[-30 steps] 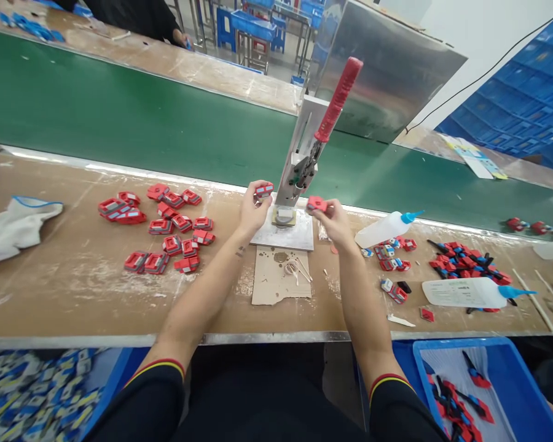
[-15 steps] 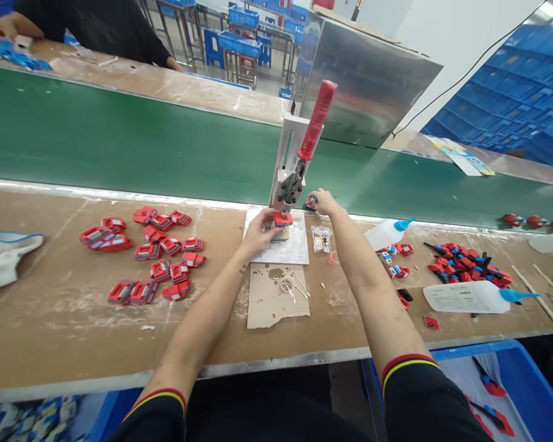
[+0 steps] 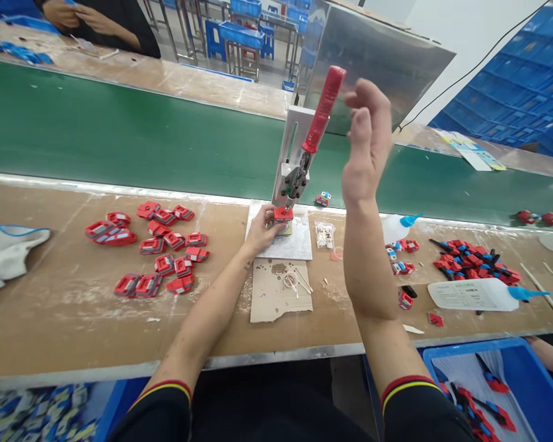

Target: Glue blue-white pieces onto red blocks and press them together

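Observation:
My left hand (image 3: 262, 233) pinches a small red plastic part (image 3: 283, 214) on the base of a hand-lever toggle press (image 3: 295, 178). The part sits right below the press's plunger. Upright above it stands the red lever handle (image 3: 325, 110). My right hand (image 3: 368, 141) is raised just to the right of the handle, fingers curved and apart, with nothing in it. A small red, white and blue piece (image 3: 323, 198) lies on the green belt's near edge, right of the press. Beneath the press is a white base plate (image 3: 299, 245).
Red-and-grey parts (image 3: 166, 239) lie in a loose group on the left. A bag of cotton swabs (image 3: 324, 235), glue bottles (image 3: 470, 295) and a pile of red-black parts (image 3: 474, 264) are to the right. Across the green belt (image 3: 142, 129) sits a co-worker (image 3: 105, 27).
My right hand has let go of the small red, white and blue piece at the belt edge and risen beside the lever handle. My left hand keeps its place at the press.

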Tool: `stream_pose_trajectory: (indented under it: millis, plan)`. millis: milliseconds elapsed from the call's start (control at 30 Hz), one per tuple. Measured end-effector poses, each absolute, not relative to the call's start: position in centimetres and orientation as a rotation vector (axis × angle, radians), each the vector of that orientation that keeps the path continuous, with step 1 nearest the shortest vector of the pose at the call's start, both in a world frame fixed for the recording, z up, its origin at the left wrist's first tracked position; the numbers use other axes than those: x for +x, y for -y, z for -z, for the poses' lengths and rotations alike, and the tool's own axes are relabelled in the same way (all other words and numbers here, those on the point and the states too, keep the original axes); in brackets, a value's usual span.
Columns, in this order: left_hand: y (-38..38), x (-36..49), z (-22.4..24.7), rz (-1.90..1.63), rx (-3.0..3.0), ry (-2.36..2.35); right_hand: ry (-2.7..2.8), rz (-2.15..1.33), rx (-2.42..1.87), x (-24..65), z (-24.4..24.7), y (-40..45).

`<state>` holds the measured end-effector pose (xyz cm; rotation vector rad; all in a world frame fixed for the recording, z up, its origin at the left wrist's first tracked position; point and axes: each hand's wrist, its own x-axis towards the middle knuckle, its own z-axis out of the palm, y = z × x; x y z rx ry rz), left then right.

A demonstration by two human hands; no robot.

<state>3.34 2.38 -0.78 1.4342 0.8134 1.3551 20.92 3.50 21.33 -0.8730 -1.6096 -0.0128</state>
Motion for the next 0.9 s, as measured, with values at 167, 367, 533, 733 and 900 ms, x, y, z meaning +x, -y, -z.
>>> stream_pose_trajectory:
  millis: [167, 367, 533, 733, 900]
  plan:
    - [-2.3, 3.3, 0.5, -1.346, 1.433, -0.811, 1.574, -0.297, -0.781, 18.1, -23.1, 1.8]
    - [-2.3, 3.4, 0.2, -1.351, 1.434, -0.802, 1.438, -0.592, -0.976, 20.8, -17.2, 6.4]
    - [-1.7, 3.3, -0.5, -1.344, 1.425, -0.795, 1.589, -1.298, -1.038, 18.6, -15.0, 8.3]
    - [-1.8, 3.3, -0.3, -1.346, 1.447, -0.776, 1.567, -1.514, -1.051, 17.6, -13.7, 8.3]
    - [-2.6, 3.3, 0.6, -1.356, 1.451, -0.792, 1.711, -1.316, -1.192, 17.5, -10.3, 5.3]
